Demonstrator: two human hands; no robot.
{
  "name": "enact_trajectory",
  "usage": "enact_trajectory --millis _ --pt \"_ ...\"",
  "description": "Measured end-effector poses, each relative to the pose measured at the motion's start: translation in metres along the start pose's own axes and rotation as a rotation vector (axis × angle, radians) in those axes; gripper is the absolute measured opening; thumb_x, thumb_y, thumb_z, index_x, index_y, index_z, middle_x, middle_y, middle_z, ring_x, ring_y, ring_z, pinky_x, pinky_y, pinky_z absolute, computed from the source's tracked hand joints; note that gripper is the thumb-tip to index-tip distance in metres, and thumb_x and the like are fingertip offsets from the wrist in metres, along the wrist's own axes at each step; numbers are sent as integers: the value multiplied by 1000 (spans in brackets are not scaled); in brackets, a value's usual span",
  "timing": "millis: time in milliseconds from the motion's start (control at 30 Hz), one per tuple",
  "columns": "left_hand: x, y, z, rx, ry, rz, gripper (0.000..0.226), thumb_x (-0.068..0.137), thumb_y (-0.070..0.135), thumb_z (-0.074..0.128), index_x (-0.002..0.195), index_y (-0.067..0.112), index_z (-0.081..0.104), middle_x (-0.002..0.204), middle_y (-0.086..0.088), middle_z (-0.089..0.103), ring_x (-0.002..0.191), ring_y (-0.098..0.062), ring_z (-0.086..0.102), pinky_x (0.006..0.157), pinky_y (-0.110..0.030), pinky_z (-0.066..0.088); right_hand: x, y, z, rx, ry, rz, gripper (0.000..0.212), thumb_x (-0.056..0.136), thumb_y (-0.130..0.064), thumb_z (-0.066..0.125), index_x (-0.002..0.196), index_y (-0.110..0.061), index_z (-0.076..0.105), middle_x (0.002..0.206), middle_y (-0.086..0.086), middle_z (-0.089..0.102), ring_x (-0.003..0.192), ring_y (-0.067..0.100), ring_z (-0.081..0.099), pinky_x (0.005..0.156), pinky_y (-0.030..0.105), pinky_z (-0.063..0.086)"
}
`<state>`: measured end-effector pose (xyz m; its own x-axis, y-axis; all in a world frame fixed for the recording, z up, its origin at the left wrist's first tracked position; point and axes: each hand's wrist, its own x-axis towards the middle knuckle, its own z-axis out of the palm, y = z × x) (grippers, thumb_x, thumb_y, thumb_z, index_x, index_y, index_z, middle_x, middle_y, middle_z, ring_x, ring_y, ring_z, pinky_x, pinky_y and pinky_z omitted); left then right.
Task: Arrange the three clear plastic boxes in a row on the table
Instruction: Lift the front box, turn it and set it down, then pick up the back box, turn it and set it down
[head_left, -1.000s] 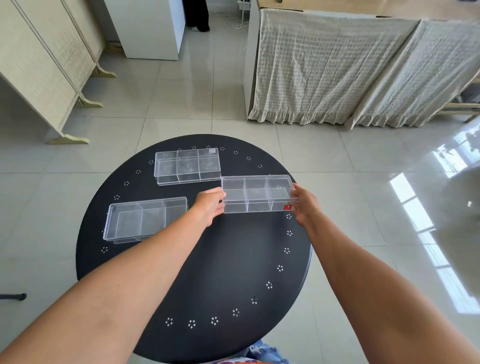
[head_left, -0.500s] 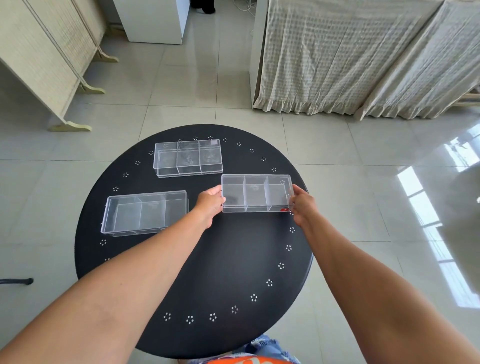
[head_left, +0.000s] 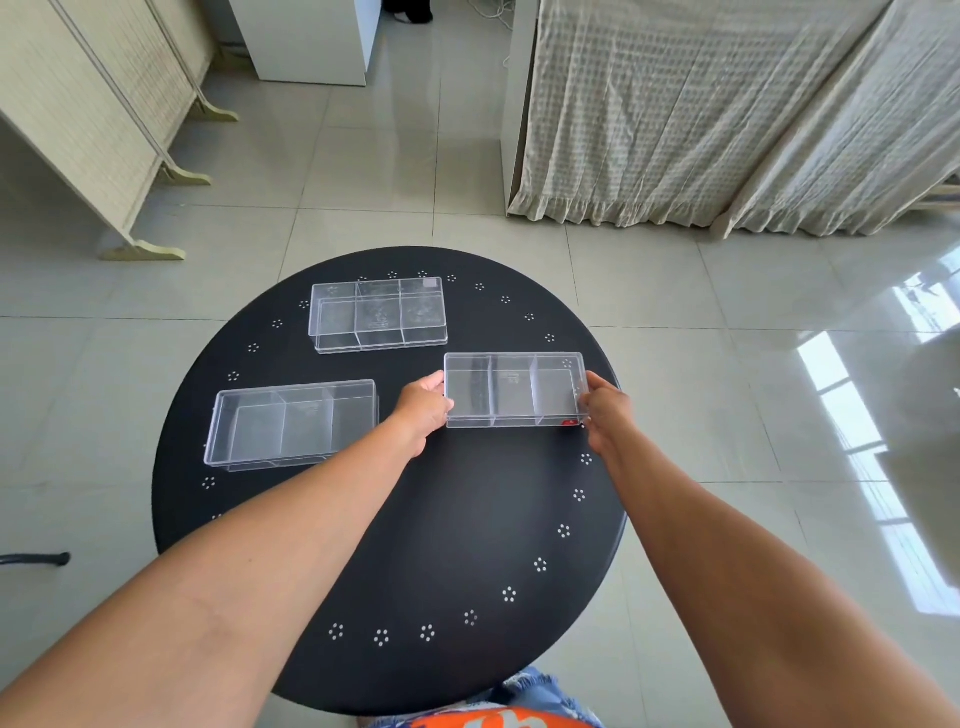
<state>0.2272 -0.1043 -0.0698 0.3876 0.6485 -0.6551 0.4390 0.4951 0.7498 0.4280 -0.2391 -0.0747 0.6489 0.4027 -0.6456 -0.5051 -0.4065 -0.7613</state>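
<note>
Three clear plastic boxes with inner dividers lie on a round black table. The right box is held at both short ends: my left hand grips its left end and my right hand grips its right end. It sits flat or just above the tabletop near the right rim. A second box rests at the left, level with the held one. The third box lies farther back, near the table's far edge, untouched.
The table edge has a ring of small white flower marks. Beyond it lies a tiled floor with a folding screen at the back left, a white cabinet and cloth-draped furniture at the back right.
Both hands keep their hold on the right box. It has shifted slightly toward me; the camera has tilted a little. The other two boxes have not moved.
</note>
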Motion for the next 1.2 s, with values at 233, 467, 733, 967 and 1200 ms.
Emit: enact_trajectory --millis 233,467,733,967,1200 --pt "-7 15 0 80 105 18 61 89 4 53 147 18 39 145 -8 48 125 -24 52 112 -42 38 -20 -22 2 14 156 -50 44 86 9 42 129 14 48 133 33 50 118 45 58 76 34 51" --pt "-15 48 -19 140 223 102 42 88 8 51 127 17 61 131 -10 62 122 -29 57 105 -40 46 -15 -50 23 -533 277 -121 51 84 -14 44 129 -34 59 132 2 58 127 28 50 110 42 33" --pt "-8 74 -82 147 374 169 34 85 12 53 113 21 70 120 -11 70 115 -27 64 100 -40 50 -10 -82 81 -666 114 -267 52 86 -15 38 130 -33 61 125 4 64 117 29 56 97 39 36" --pt "12 87 -141 149 483 164 46 85 25 68 128 12 60 132 -9 62 119 -25 59 101 -31 45 -13 -87 146 -657 -153 -202 49 93 -28 54 121 12 58 62 4 41 70 23 41 68 33 37" --pt "40 87 -172 126 345 25 80 87 56 55 148 10 32 154 -8 38 141 -28 37 111 -38 30 -9 -93 189 -547 -199 -34 59 98 -42 48 137 2 49 97 7 47 102 26 54 95 38 48"
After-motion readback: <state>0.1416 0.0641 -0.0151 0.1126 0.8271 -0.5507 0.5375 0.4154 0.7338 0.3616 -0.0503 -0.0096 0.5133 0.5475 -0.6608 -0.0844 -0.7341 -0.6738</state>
